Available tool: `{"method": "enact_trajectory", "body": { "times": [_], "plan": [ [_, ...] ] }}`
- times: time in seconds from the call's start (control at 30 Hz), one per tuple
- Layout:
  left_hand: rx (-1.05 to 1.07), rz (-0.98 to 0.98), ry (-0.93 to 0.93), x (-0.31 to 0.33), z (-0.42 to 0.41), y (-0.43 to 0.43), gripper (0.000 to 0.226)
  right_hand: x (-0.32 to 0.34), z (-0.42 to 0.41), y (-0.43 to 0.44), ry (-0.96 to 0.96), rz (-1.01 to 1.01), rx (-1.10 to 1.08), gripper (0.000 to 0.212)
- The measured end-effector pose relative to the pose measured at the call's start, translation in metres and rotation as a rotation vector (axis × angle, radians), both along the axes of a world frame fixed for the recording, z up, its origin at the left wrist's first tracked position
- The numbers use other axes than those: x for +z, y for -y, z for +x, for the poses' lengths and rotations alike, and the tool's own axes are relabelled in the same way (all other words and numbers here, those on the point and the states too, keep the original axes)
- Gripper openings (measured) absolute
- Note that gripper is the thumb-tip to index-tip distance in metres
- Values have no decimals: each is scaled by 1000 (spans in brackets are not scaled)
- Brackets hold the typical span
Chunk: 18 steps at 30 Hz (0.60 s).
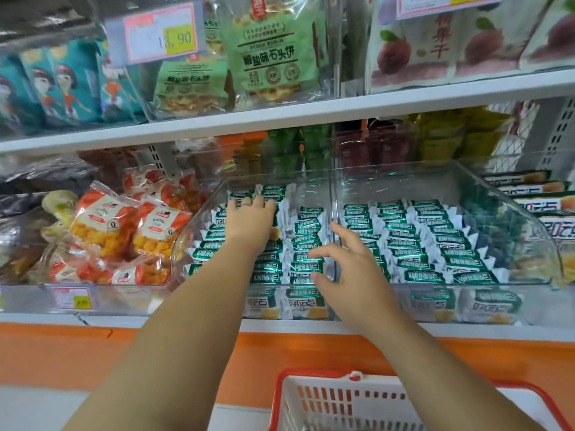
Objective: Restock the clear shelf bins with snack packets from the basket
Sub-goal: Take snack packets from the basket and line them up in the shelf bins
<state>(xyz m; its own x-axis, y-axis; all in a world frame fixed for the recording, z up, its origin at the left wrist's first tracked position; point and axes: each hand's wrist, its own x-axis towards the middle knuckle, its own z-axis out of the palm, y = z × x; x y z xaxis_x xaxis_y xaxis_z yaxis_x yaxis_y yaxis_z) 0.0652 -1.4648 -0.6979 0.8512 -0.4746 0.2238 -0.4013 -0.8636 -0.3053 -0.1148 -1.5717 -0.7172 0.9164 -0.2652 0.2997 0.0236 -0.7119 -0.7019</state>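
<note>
Two clear shelf bins stand side by side on the middle shelf, the left bin (199, 219) and the right bin (504, 200). Both hold rows of green and white snack packets (417, 231). My left hand (250, 220) reaches deep into the left bin and lies flat on the packets near the back, fingers straight. Near the divider between the bins, my right hand (348, 269) hovers over the front rows with its fingers spread and holds nothing. The red and white basket (314, 399) sits below at the bottom edge; its contents are hidden.
A bin of orange and yellow snack bags (124, 231) stands to the left. Long packets (535, 194) fill the bin at the far right. The upper shelf (311, 116) overhangs the bins, carrying green cracker bags (273, 54), teal bags and price tags.
</note>
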Motion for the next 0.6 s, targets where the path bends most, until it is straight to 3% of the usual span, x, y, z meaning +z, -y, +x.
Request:
{"method": "enact_trajectory", "body": {
  "times": [0.23,0.47,0.6],
  "plan": [
    [-17,-54,-20,9,-16,-6,58,2,-1,4,8,11,25,28],
    [-374,-705,99,-28,-132,-27,23,16,-26,10,121,-3,-32,20],
    [-310,-953,-106,-81,-190,-24,18,0,-67,27,-17,14,113,14]
  ]
}}
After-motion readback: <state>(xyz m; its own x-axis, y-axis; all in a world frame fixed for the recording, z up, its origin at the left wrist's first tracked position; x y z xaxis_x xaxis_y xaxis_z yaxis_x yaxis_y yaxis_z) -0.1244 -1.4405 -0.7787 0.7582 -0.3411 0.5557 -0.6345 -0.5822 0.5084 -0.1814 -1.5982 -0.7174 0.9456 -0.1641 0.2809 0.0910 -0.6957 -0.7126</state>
